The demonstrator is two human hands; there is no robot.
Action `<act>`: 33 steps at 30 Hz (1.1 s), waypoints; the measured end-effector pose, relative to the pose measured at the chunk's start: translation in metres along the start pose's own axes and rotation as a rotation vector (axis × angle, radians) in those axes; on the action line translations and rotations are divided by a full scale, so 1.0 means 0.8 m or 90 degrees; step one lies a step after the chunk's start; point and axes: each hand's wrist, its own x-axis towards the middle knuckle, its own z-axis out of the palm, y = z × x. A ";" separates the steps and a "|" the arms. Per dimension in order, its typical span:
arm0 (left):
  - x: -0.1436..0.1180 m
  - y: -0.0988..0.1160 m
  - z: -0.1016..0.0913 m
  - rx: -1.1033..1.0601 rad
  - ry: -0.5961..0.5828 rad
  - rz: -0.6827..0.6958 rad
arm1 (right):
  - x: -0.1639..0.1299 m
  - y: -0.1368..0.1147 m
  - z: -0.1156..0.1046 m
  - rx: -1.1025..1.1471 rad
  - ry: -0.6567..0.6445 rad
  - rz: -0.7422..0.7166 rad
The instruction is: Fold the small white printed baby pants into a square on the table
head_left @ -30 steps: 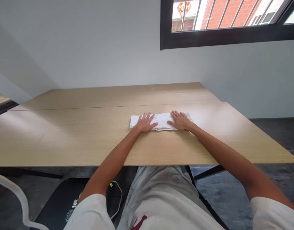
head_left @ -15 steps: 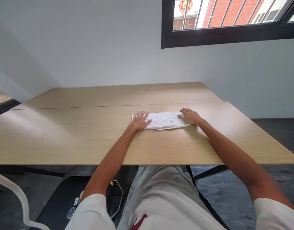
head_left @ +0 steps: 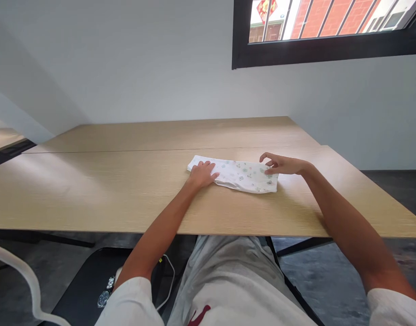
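Note:
A folded white cloth [head_left: 243, 174] with small pastel prints lies on the wooden table [head_left: 109, 194], a little slanted, its right end nearer to me. My left hand [head_left: 203, 174] rests on the cloth's left part, fingers stretched out over it. Above the right end is my right hand [head_left: 279, 164], fingers bent and apart, the thumb close to the fabric. Whether that thumb touches the cloth I cannot tell. Nothing shows between the right fingers.
The table's front edge [head_left: 228, 234] runs just before my lap. A black chair seat [head_left: 82, 290] at lower left bears a metal wristwatch [head_left: 104, 296]. A white curved tube [head_left: 27, 276] stands at the left edge. Beyond the table is a wall with a dark-framed window [head_left: 241, 45].
The cloth has turned slightly, its right end coming toward me. My right hand, flat on it before, has lifted and curled its fingers. My left hand stays on the cloth.

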 end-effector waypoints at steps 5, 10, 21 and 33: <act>0.009 -0.034 0.004 -0.079 -0.071 -0.041 | -0.010 -0.027 0.010 0.071 -0.169 -0.130; 0.018 -0.067 0.006 -0.113 -0.108 0.023 | -0.004 -0.046 0.036 0.131 -0.214 -0.151; 0.017 -0.076 0.002 -0.169 -0.124 0.148 | 0.008 -0.080 0.092 0.016 0.098 -0.427; -0.012 0.036 0.003 -0.398 -0.099 0.402 | 0.042 -0.045 0.110 0.279 0.234 -0.142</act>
